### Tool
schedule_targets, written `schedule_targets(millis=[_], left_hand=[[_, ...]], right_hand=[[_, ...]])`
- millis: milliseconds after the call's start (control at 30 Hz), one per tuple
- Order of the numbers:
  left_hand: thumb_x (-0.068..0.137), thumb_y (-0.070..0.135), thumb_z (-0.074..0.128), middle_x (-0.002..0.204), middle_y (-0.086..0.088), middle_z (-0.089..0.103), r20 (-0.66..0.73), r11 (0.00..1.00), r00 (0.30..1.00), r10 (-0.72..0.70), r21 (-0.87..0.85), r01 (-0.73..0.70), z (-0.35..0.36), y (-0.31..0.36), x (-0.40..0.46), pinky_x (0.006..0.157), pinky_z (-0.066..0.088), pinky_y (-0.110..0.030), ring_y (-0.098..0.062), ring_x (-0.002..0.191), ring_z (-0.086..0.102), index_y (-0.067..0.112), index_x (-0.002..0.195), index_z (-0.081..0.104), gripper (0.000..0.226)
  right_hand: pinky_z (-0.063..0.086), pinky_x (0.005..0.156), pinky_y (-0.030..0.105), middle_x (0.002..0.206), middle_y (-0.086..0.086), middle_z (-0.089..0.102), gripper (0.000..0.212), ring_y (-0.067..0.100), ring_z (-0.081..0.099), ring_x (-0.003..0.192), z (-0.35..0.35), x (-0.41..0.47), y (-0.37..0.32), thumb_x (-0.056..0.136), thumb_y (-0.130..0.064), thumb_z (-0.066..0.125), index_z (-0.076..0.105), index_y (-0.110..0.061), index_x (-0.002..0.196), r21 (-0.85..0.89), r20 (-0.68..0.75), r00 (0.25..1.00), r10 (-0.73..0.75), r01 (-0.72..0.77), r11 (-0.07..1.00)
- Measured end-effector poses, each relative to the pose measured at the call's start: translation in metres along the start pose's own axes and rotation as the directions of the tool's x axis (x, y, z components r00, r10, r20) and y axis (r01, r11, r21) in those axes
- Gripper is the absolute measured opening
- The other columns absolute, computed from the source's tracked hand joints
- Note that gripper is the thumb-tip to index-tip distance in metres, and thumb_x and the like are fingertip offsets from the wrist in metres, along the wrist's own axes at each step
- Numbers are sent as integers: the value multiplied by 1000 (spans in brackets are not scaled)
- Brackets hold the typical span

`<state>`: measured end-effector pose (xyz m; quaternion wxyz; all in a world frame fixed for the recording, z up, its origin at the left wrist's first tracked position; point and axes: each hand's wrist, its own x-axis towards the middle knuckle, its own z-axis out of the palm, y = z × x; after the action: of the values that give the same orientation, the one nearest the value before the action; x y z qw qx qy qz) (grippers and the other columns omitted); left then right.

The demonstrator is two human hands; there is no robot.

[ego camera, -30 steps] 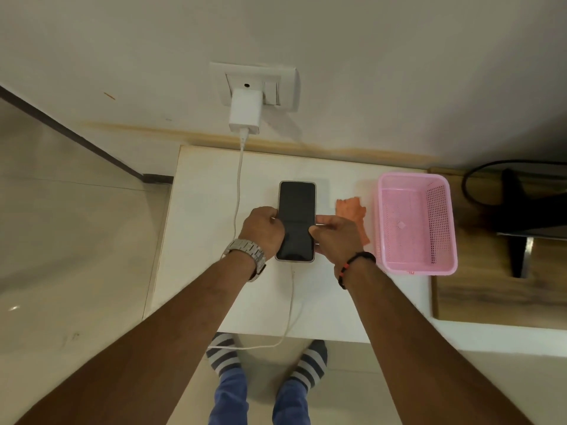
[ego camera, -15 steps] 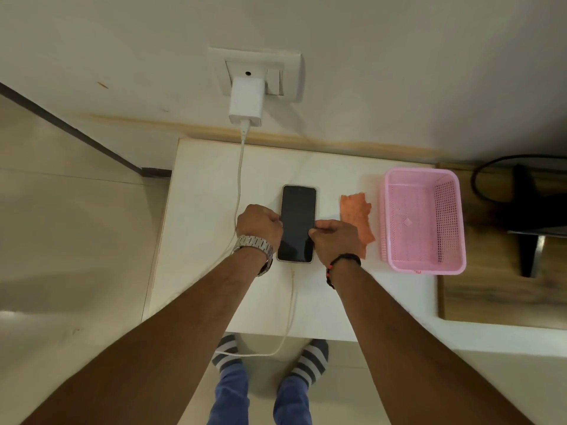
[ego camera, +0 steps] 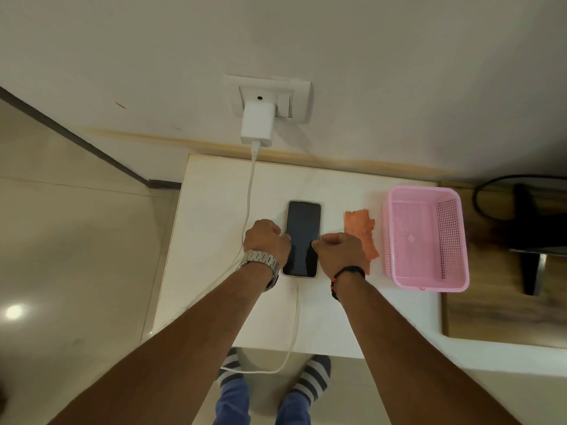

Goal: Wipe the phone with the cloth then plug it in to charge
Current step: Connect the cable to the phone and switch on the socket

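Nothing much has shifted since a moment ago: my left hand (ego camera: pixel 267 240) and right hand (ego camera: pixel 339 254) still pinch the phone (ego camera: pixel 303 237) by its edges, steadying it flat on the table (ego camera: pixel 214 210), cable (ego camera: pixel 296 317) plugged in, cloth (ego camera: pixel 360 231) set aside.

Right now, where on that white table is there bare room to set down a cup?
Free: the far strip between the phone and the wall, and the near right corner below the pink basket. Crowded: the middle, where both hands, the orange cloth and the cable sit close.
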<state>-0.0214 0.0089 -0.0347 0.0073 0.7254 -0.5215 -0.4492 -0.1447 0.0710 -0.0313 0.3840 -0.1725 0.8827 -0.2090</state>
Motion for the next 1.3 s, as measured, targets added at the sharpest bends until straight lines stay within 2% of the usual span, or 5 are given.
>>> schedule_targets(millis=[333,633,967,1200,1300], left_hand=[[92,27,68,95,4,76,77,950,969,235,-230,-212,-51,6,-57,87,60,-35,-16,93,73,19,101,76,15],[92,25,63,82,-6,78,-280,558,959,45,-789,-256,-141,59,-45,78,65,-45,-28,81,76,16,84,76,18],[100,32,47,114,-16,77,148,393,989,1,-910,136,-165,78,5,104,52,-53,-31,106,74,2,116,72,42],[102,23,44,145,-7,60,-137,869,897,421,-223,-441,-163,68,10,119,35,-37,-22,135,53,12,138,62,42],[104,14,39,170,-15,24,29,759,799,600,293,-581,-161,48,21,130,9,-43,-28,158,19,7,160,30,57]], right_hand=[[59,95,40,107,1,75,24,19,71,100,-14,-43,-43,93,-16,66,74,-13,116,283,2,988,-154,147,948],[58,97,37,116,11,75,30,24,72,109,-39,-62,-143,101,-20,51,70,-7,121,829,223,959,-177,-91,552],[50,107,42,130,12,67,44,27,62,123,-31,-59,-186,101,-26,40,63,-4,132,875,267,955,-132,-182,449],[45,113,43,137,9,64,47,23,58,128,-26,-55,-189,104,-27,35,61,-6,137,827,189,967,-173,-62,558],[42,114,41,142,8,61,46,22,55,133,-23,-58,-187,104,-24,34,59,-8,139,783,146,964,-221,24,622]])
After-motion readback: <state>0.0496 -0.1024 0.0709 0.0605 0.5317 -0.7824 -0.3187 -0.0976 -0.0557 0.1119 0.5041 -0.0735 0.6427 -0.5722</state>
